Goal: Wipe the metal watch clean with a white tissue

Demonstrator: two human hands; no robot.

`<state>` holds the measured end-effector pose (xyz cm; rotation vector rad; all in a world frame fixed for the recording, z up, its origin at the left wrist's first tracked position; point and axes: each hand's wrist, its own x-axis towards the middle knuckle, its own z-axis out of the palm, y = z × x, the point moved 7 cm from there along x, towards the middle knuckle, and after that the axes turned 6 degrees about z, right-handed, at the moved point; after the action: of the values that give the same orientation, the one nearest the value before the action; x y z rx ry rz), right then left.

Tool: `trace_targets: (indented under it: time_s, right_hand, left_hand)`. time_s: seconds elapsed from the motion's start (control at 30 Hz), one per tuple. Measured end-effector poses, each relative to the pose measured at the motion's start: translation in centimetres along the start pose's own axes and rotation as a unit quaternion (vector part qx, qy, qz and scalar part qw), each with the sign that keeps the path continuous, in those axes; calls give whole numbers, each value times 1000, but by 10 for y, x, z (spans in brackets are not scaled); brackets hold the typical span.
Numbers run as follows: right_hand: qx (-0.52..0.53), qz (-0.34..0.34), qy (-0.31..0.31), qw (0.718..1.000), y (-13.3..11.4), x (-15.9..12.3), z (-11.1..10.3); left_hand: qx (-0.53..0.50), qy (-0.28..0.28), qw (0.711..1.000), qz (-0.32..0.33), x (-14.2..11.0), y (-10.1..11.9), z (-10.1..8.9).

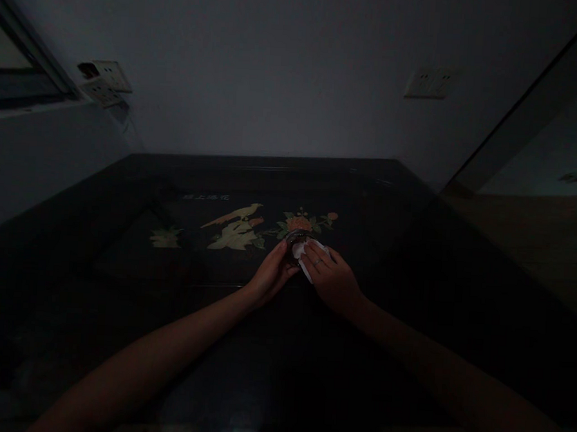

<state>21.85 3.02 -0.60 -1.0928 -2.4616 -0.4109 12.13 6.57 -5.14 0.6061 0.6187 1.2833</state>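
Room is running very dark, so fine detail is getting lost. Black glossy table (242, 362) is filling most of the lower view, its far edge sitting against a pale wall (267, 73). Table top is showing a printed picture: a bird (237, 214) on a pale rock, orange flowers (298, 224) to its right, a pale plant at far left, a short line of characters above. Wall is carrying socket plates (113, 76) at upper left and another socket (428, 83) at upper right; a window frame (33, 54) is showing in the left corner, brownish floor (524, 235) beyond the table on the right. Something whitish is poking in at the lower left edge, too dim to identify. Round dark dish (295, 234) is sitting between both hands, over the table just in front of the flowers; can't tell whether its underside is touching the top. Its opening is facing up and back toward the wearer; outline is looking round, so I'm not reading any long axis. Left hand (271, 271) is gripping the left side, thumb at the rim, other fingers curling underneath. Right hand (334, 279), wearing a ring, is pressing a white cloth (306, 269) into the opening, fingers lying close together; thumb is staying unreadable.
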Motion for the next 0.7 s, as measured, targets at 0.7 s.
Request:
trace_targets:
  time_s: [0.7]
  right_hand:
    - [465, 117, -30, 877, 11, -7, 17]
  left_hand:
    - [46, -33, 998, 33, -3, 4, 4]
